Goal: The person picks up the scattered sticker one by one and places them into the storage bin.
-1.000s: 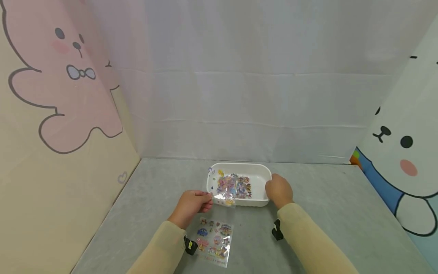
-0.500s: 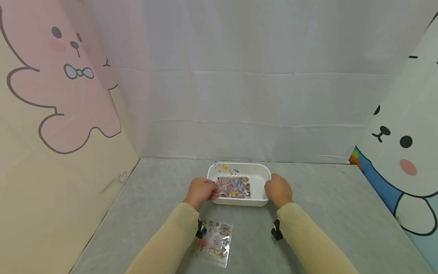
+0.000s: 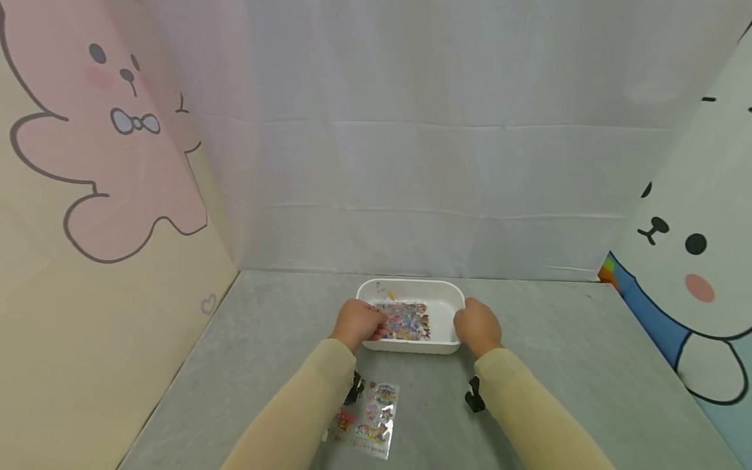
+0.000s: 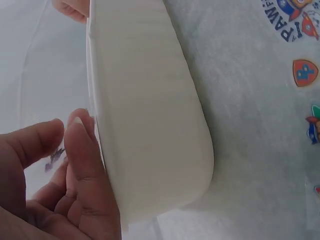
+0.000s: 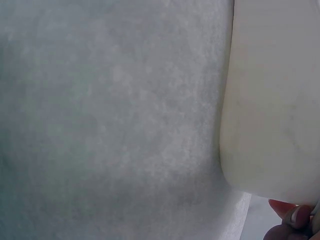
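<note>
My right hand [image 3: 478, 328] grips the right end of a white plastic tray [image 3: 446, 307]; in the right wrist view only some fingertips [image 5: 298, 217] show at its end. My left hand [image 3: 360, 323] is over the tray's left end, thumb and fingers pinching a clear sticker sheet [image 3: 390, 296], mostly hidden by the hand. In the left wrist view the fingers [image 4: 85, 160] lie along the tray's rim, a purple print showing behind the thumb. Inside the tray lie colourful sticker sheets [image 3: 408, 321], overlapping.
Another clear sticker sheet [image 3: 376, 431] with cartoon prints lies on the grey table [image 3: 558, 365] in front of the tray, partly under the left forearm. A white curtain [image 3: 411, 163] hangs behind, with printed cartoon panels on both sides.
My left hand has moved right and forward over the tray's left end, bringing the clear sticker sheet from the near left rim into the tray. The right hand keeps its grip.
</note>
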A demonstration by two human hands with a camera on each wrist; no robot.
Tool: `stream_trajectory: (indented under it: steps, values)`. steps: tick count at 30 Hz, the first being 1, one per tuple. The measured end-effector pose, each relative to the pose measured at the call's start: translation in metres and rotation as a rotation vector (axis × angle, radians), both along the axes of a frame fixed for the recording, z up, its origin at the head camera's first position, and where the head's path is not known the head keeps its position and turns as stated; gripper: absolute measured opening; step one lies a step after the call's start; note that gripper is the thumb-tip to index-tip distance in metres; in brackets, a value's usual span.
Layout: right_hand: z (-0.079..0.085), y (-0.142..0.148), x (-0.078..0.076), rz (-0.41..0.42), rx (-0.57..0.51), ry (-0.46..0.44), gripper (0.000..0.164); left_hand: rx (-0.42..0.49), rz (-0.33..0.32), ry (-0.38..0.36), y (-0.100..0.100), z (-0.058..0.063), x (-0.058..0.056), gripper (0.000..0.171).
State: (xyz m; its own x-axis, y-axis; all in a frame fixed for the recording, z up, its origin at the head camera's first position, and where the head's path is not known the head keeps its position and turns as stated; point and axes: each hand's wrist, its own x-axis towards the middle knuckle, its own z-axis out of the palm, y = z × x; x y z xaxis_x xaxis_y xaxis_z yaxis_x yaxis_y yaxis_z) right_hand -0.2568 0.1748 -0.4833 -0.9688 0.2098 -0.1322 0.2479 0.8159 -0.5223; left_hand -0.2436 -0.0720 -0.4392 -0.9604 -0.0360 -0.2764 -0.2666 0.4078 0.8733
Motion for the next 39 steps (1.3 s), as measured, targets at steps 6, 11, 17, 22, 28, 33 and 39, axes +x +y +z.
stream_trajectory:
  steps: [6, 11, 17, 22, 28, 33, 39]
  values:
    - [-0.002, 0.001, -0.001, 0.0, -0.006, 0.003, 0.047, -0.313, -0.052, 0.096, -0.002, 0.007, 0.004, 0.037]
    - [-0.002, 0.001, 0.0, 0.001, -0.007, 0.009, 0.048, -0.393, -0.031, 0.133, -0.007, 0.009, 0.006, 0.046]
    - [-0.002, 0.001, 0.0, 0.006, -0.001, 0.01, 0.047, -0.39, -0.026, 0.139, -0.012, 0.006, 0.006, 0.038]
    - [-0.001, 0.002, 0.001, 0.006, -0.004, 0.005, 0.048, -0.378, -0.042, 0.142, -0.013, 0.006, 0.007, 0.03]
    - [-0.001, 0.002, 0.002, 0.005, -0.004, 0.007, 0.048, -0.397, -0.121, 0.224, -0.017, 0.007, 0.014, 0.017]
    - [-0.001, 0.002, 0.002, 0.005, 0.0, 0.006, 0.048, -0.385, -0.21, 0.324, -0.023, 0.001, 0.026, 0.01]
    - [-0.003, 0.001, 0.0, -0.001, -0.003, 0.005, 0.048, -0.406, -0.273, 0.392, -0.035, -0.011, 0.046, 0.007]
